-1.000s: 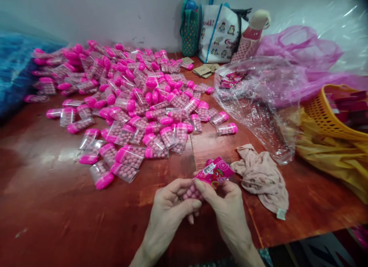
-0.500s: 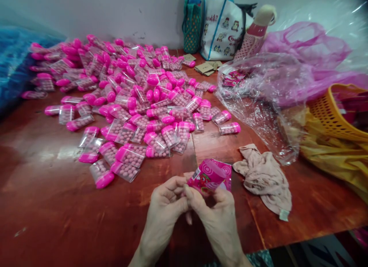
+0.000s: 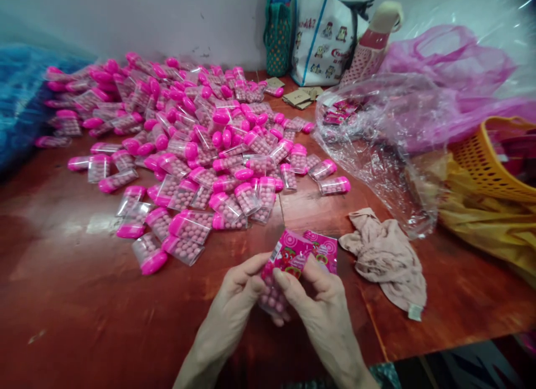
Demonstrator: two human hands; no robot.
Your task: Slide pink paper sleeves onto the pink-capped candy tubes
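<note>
A small clear container of pink candy balls is held between my two hands, just above the table's front part. Over its upper end sits a pink printed label sleeve, with a strawberry picture and a barcode. My left hand grips the container from the left, its fingers partly behind it. With thumb and fingers, my right hand pinches the sleeve on the right side. A second pink printed label shows just behind my right fingers, at the same spot as before. The container's cap is hidden.
A large heap of pink-capped candy containers spreads across the table. To the right are a beige cloth, a clear plastic bag and a yellow basket. A white bag stands against the wall.
The sleeve has turned and opened out, showing its strawberry front. The candy balls below it have come into view between my hands, which have moved slightly apart.
</note>
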